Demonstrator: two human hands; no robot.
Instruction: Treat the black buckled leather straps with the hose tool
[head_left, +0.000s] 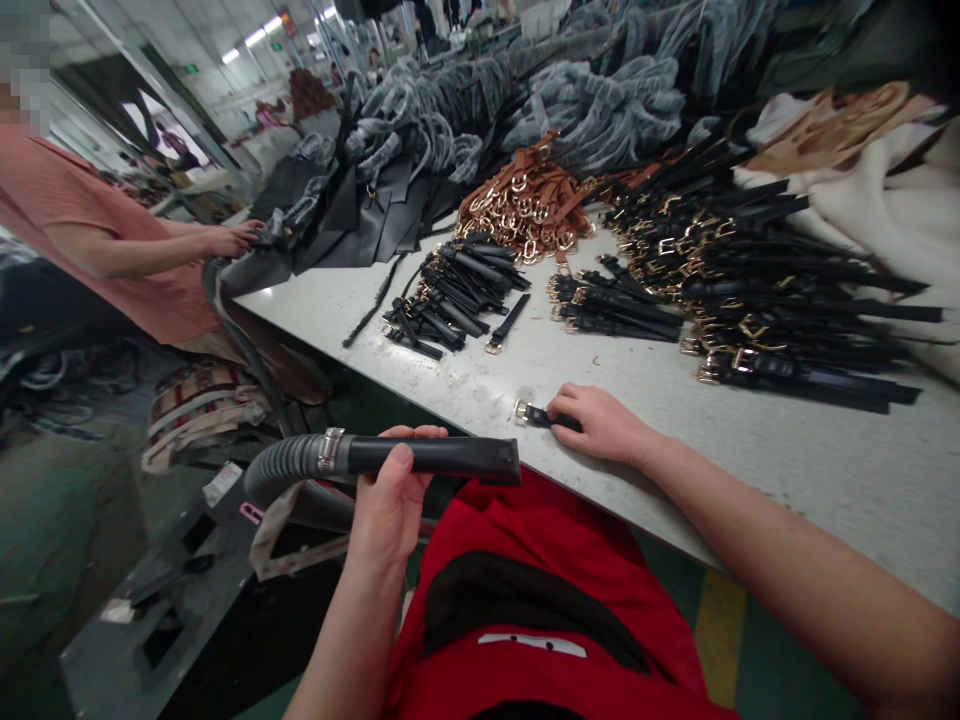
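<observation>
My left hand (394, 495) is wrapped round a black nozzle (450, 457) that a metal clamp joins to a grey ribbed hose (285, 468). The nozzle points right, in front of the table edge. On the white table (645, 385), my right hand (596, 422) has its fingers closed on a short black buckle strap (534, 413). The strap's gold buckle sticks out to the left, and my fingers cover part of its length. Beyond the hand lie one loose black strap (510, 322) and a pile of black buckle straps (457, 290).
Brown buckle straps (525, 200) are heaped farther back, with more black straps (787, 270) stacked at right. Plastic-wrapped bundles (592, 110) line the back. A co-worker in a pink shirt (112, 220) handles black pieces at the table's left end. A grey machine (142, 600) stands at lower left.
</observation>
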